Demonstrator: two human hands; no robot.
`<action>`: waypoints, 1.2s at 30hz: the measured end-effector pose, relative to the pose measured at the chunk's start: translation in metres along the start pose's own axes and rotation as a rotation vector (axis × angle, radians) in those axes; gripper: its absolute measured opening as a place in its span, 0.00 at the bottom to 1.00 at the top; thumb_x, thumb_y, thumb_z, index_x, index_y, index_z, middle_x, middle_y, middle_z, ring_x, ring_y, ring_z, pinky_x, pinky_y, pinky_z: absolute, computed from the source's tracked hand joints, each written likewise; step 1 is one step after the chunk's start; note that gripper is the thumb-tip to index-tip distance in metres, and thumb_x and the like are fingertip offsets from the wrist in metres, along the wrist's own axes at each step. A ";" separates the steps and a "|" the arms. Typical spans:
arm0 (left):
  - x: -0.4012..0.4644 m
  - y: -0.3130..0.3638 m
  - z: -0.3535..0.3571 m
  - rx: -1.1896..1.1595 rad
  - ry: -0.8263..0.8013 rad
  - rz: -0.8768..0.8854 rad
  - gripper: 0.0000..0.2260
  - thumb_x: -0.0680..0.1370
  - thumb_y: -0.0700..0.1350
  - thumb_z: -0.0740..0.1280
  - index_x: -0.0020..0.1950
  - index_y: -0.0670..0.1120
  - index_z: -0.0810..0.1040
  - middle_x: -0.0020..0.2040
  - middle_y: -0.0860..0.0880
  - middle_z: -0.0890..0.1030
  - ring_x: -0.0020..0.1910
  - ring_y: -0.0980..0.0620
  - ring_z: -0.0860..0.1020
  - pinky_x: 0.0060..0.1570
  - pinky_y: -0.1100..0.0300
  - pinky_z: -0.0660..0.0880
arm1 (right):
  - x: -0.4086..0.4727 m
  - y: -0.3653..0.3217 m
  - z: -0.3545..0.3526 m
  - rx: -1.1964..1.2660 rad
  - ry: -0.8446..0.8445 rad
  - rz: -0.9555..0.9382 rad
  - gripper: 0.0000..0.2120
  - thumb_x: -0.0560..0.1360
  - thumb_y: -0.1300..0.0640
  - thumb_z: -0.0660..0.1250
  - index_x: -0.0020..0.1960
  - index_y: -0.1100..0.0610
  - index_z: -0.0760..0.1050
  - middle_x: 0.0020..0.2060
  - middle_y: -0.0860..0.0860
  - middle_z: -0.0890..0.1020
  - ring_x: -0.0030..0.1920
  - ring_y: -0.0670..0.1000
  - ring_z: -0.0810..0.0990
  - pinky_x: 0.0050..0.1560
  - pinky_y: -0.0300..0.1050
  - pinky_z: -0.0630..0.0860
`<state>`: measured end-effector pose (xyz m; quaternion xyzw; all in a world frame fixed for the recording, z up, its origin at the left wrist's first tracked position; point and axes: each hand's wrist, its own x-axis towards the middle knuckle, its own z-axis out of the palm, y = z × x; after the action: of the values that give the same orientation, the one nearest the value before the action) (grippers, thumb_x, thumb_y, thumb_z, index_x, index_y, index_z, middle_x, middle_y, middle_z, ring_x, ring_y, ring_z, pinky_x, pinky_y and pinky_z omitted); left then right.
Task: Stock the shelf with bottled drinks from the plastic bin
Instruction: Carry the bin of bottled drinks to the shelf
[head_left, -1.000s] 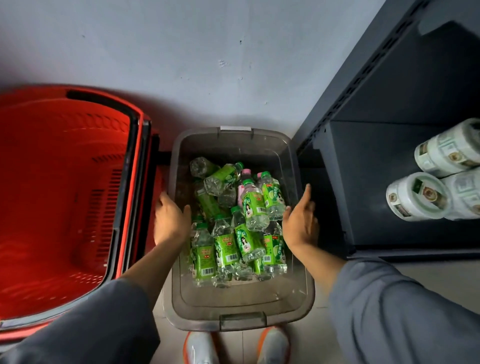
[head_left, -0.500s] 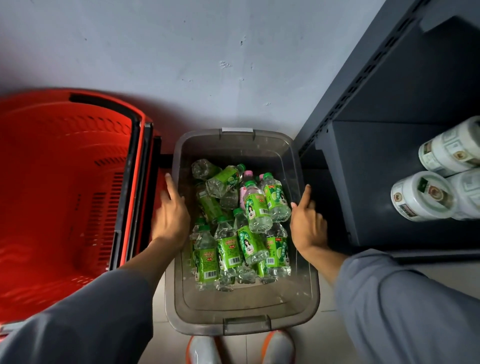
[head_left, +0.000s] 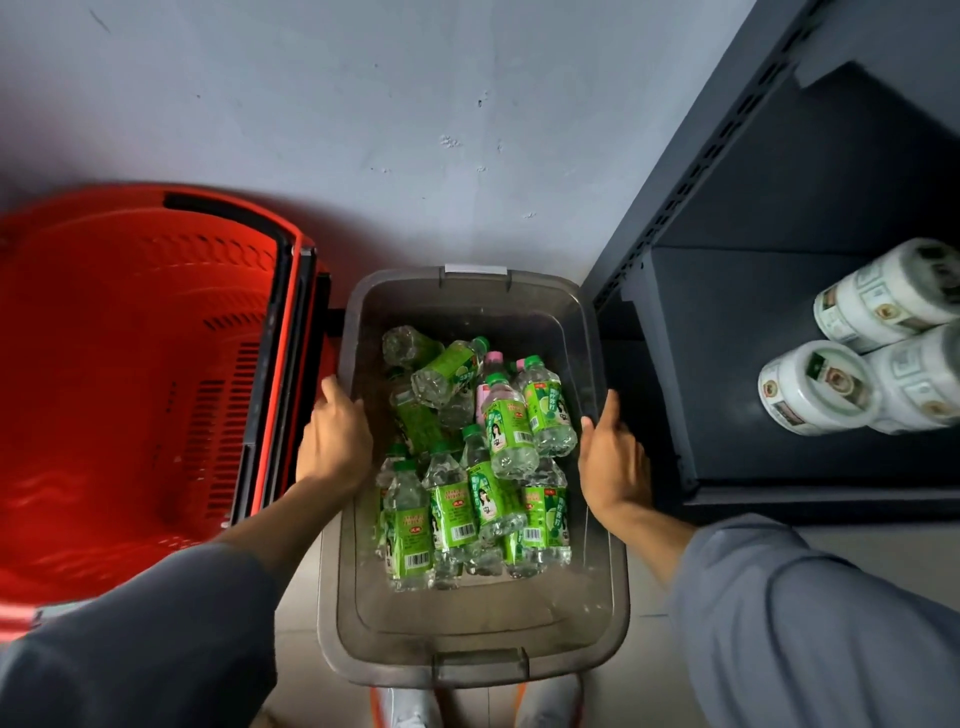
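Since a second ago both hands have slid farther along the grey plastic bin (head_left: 470, 660) toward its far end, and the bin itself sits about where it did. The left hand (head_left: 332, 441) lies on the bin's left rim, fingers folded over the edge, holding the wall and no bottle. The right hand (head_left: 613, 467) is at the bin's right rim, palm turned in, fingers loosely extended; whether it grips the wall or only rests against it I cannot tell.

The bottled drinks (head_left: 478, 467) (green labels, one pink cap) lie in a heap in the bin's middle, between the two hands, most with long axes running roughly along the bin's length, caps toward the far wall. The dark shelf (head_left: 727, 364) stands just right of the bin, so the right hand is nearer to it. White tubs (head_left: 810, 387) lie on it already. A red basket (head_left: 130, 364) is left of the bin.

Judged: no bottle picked yet.
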<state>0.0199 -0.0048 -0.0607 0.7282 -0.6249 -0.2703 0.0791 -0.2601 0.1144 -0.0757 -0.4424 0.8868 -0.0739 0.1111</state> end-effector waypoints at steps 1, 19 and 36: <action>-0.002 0.001 -0.004 0.011 0.017 0.002 0.11 0.84 0.46 0.57 0.65 0.43 0.64 0.58 0.36 0.78 0.54 0.33 0.79 0.47 0.44 0.75 | -0.002 0.001 -0.004 -0.001 -0.006 -0.004 0.28 0.85 0.50 0.56 0.80 0.61 0.55 0.45 0.59 0.84 0.40 0.60 0.84 0.34 0.51 0.79; -0.109 0.035 -0.135 -0.001 0.042 -0.032 0.25 0.81 0.52 0.64 0.77 0.54 0.63 0.56 0.39 0.82 0.49 0.37 0.82 0.47 0.45 0.80 | -0.076 -0.018 -0.158 -0.188 -0.044 -0.084 0.28 0.85 0.51 0.54 0.80 0.62 0.53 0.48 0.60 0.84 0.45 0.62 0.84 0.35 0.49 0.71; -0.208 0.020 -0.172 0.127 -0.220 0.043 0.26 0.81 0.58 0.40 0.77 0.51 0.51 0.54 0.34 0.80 0.42 0.36 0.82 0.44 0.39 0.81 | -0.197 0.015 -0.228 -0.136 -0.115 0.050 0.32 0.85 0.49 0.53 0.82 0.57 0.42 0.57 0.58 0.81 0.45 0.60 0.83 0.40 0.51 0.75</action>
<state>0.0721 0.1511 0.1539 0.6842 -0.6611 -0.3065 -0.0305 -0.2161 0.2884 0.1667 -0.4301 0.8927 0.0147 0.1335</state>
